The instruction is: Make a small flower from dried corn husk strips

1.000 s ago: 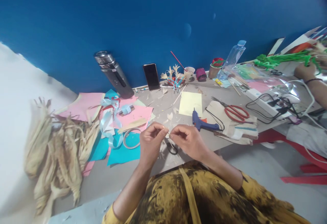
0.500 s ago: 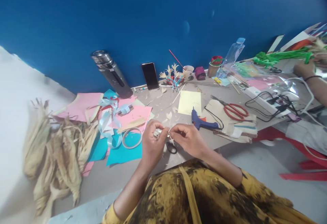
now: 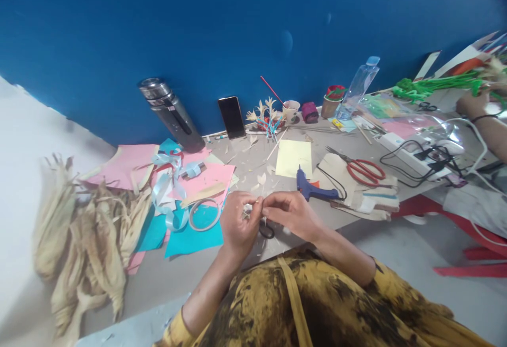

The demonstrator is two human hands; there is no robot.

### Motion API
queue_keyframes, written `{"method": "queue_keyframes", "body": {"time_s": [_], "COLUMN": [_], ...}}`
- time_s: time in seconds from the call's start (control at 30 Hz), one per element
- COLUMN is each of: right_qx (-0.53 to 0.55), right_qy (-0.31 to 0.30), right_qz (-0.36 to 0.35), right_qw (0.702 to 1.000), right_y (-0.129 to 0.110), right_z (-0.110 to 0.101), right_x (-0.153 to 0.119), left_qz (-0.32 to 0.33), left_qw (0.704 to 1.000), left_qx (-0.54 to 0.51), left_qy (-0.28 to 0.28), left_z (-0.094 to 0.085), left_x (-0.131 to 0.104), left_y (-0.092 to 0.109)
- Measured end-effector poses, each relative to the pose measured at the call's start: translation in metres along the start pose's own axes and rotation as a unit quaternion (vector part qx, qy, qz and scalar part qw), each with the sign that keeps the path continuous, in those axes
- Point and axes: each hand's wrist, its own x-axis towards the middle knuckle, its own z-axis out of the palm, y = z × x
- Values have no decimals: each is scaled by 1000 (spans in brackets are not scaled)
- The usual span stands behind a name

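My left hand (image 3: 240,225) and my right hand (image 3: 292,214) meet at the fingertips above the table's front part. Both are closed in a pinch round something small and pale, too small to name. Black scissor handles (image 3: 266,230) show below my fingers; the rest of that tool is hidden. Left of my left hand a tape roll (image 3: 191,215) lies on blue paper (image 3: 198,244). To the right of my hands are a blue glue gun (image 3: 317,191) and a yellow paper (image 3: 293,158). Pale petal-like scraps (image 3: 261,179) lie just beyond my fingers.
Dried husks (image 3: 95,246) lie at the left. A flask (image 3: 174,117), a phone (image 3: 232,118) and husk flowers (image 3: 267,117) stand along the wall. Red-handled scissors (image 3: 364,171) rest on a glove (image 3: 374,199). A power strip (image 3: 414,157) and another person's hand (image 3: 473,105) are at the right.
My fingertips have drawn closer together, and the pale strip that hung below them now shows less. The other person's hand has shifted slightly by the green material.
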Motion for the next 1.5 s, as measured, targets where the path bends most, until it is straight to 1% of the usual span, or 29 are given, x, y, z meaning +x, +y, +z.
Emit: {"method": "queue_keyframes", "body": {"time_s": [0.07,0.13,0.17,0.2,0.27,0.33,0.37,0.4,0.43,0.5,0.57,0.63,0.67,0.77,0.83,0.9,0.97,1.1,1.17,1.27,1.3,1.37,1.5], "right_qx": [40,74,86,96,114,135,145,153,157,158,148,105,68,-58,-111,-136,-141,-134,-166,-226,-230,-202,-108], "right_qy": [-6,-3,1,9,26,35,33,29,25,21,26,36,45,85,105,109,102,91,105,135,140,136,117], "right_qz": [20,40,47,52,54,51,52,54,57,63,65,58,45,-15,-39,-45,-49,-74,-112,-182,-193,-186,-137], "right_qw": [999,996,995,994,992,989,988,986,986,985,986,992,996,995,988,984,984,984,974,947,944,952,978], "right_y": [2,3,4,5,5,6,6,7,8,10,13,16,18,26,30,33,32,21,17,16,16,16,16], "right_z": [0,1,1,2,2,1,1,0,0,0,1,5,7,14,17,18,18,16,17,18,19,18,11], "right_x": [2,4,4,5,6,6,6,5,4,3,0,-4,-5,-10,-9,-6,1,13,18,23,24,26,30], "left_qz": [-38,-127,-180,-230,-308,-349,-361,-369,-372,-368,-364,-378,-394,-451,-474,-477,-463,-408,-386,-359,-349,-330,-306], "left_qw": [999,987,974,953,894,836,817,806,804,812,822,825,820,790,774,772,782,815,826,832,833,836,845], "left_qx": [-32,-93,-138,-192,-314,-406,-429,-435,-431,-407,-388,-383,-385,-401,-410,-413,-412,-409,-409,-421,-426,-435,-422], "left_qy": [10,-4,-20,-41,-84,-118,-136,-156,-173,-200,-201,-173,-154,-108,-89,-70,-56,-40,-33,-34,-39,-59,-122], "left_z": [-1,-1,-2,-2,-2,-3,-4,-5,-7,-8,-8,-6,-5,0,3,6,8,9,9,10,10,9,6], "left_x": [1,3,5,7,10,11,11,11,10,7,3,-2,-4,-9,-11,-10,-6,10,19,29,31,33,33], "left_y": [1,3,3,3,3,3,3,3,3,3,3,3,3,0,-2,-5,-6,-3,0,4,5,6,2]}}
